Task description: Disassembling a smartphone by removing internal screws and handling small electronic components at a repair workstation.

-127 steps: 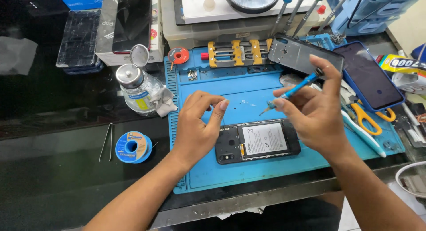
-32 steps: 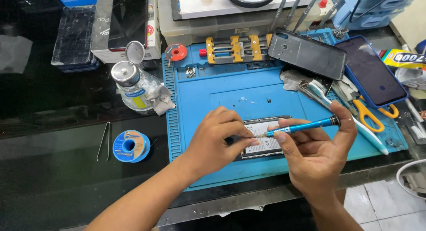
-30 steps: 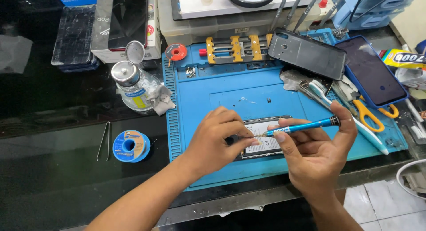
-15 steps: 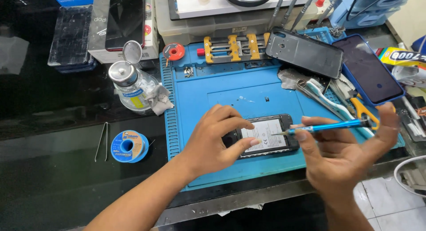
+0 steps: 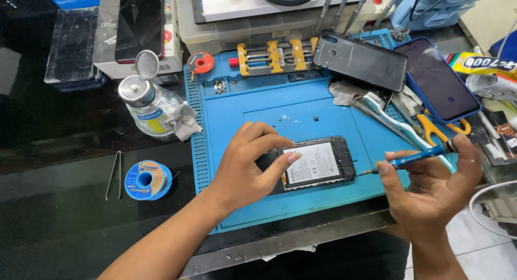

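Observation:
An opened black phone with its white battery showing lies on the blue work mat. My left hand rests on the phone's left end, fingertips pressing on its top edge and the battery. My right hand holds a thin blue screwdriver, its tip pointing left and hovering just off the phone's right end.
A dark back cover and a phone in a blue case lie at the mat's far right, with a toothbrush, tweezers and orange-handled scissors beside them. A glass solvent bottle, solder spool and tweezers stand left.
My right hand has drawn the screwdriver rightward, from above the phone to just past its right end. My left hand stays on the phone.

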